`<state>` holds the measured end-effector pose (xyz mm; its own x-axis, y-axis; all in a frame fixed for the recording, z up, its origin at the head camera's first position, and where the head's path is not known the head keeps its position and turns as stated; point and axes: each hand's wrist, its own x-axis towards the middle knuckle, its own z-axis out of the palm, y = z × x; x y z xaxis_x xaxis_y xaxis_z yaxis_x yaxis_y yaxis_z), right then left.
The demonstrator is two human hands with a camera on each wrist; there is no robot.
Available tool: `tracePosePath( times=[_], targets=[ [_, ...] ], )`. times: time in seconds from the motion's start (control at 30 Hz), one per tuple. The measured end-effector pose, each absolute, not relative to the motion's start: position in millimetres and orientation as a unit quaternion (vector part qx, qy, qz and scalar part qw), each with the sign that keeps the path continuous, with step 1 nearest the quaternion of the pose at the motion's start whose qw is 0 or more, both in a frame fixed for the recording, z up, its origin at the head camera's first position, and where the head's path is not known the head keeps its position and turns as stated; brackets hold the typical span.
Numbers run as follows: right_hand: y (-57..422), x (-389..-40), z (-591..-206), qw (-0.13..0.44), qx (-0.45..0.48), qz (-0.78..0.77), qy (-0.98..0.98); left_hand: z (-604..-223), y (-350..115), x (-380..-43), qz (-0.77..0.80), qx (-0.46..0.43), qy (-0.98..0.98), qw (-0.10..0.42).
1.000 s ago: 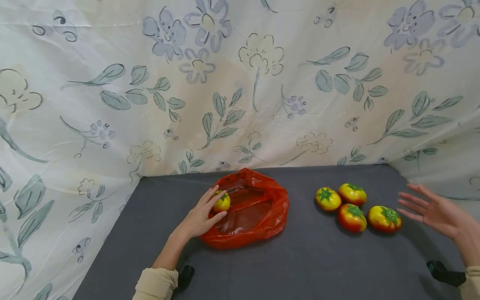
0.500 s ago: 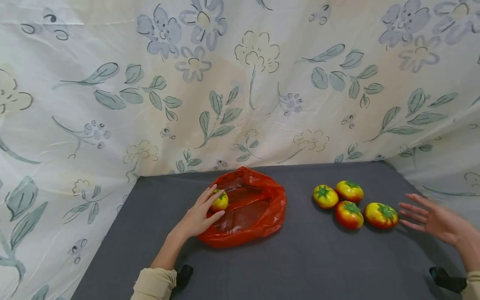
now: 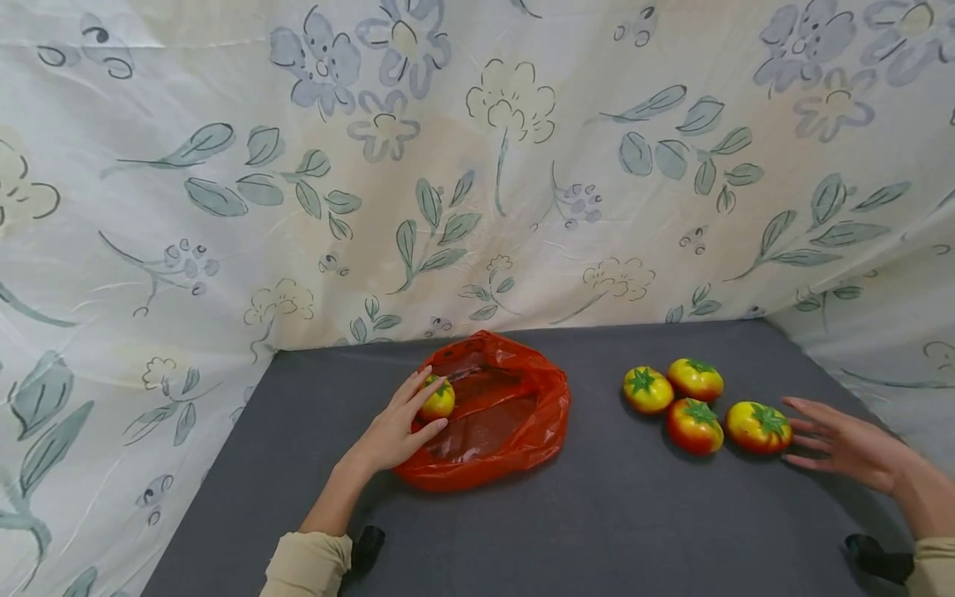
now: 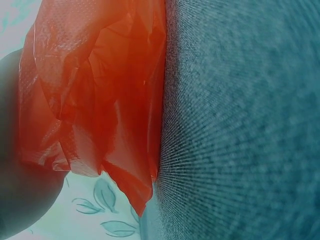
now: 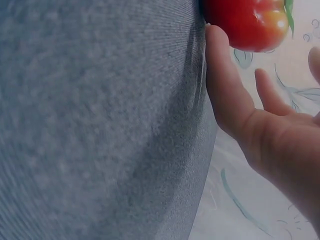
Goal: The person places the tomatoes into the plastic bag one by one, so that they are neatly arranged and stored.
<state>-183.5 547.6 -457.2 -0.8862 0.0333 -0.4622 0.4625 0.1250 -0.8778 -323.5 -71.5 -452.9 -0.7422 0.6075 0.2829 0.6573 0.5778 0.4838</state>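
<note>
Fingers spread, the right hand (image 3: 850,452) is near the front. The left hand (image 3: 394,433) curves round one tomato (image 3: 438,404) at the red bag (image 3: 477,474); I can't tell if it grips. Just past the right hand sits a loose tomato (image 3: 757,428): cup it low, softly. Three more tomatoes (image 3: 695,428) sit beyond.

The worktop (image 3: 582,522), dark grey, fills the lower part of the head frame. On it lie an open red plastic bag (image 3: 550,414), lower centre, and, lower right, the left tomato (image 3: 647,390), back tomato (image 3: 697,379), front tomato (image 3: 694,429) and right tomato (image 3: 753,429), close together.
</note>
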Motion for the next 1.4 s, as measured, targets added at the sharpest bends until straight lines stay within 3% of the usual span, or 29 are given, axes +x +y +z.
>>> tracePosePath(
  times=[0.67, 1.4],
  targets=[
    [522, -185, -459, 0.164, 0.095, -0.571, 0.799, -451, -72, -324, -0.293, -0.359, -0.885, 0.043],
    [514, -183, -460, 0.157, 0.098, -0.525, 0.831, -450, -72, -317, -0.290, -0.360, -0.886, 0.044]
  ],
)
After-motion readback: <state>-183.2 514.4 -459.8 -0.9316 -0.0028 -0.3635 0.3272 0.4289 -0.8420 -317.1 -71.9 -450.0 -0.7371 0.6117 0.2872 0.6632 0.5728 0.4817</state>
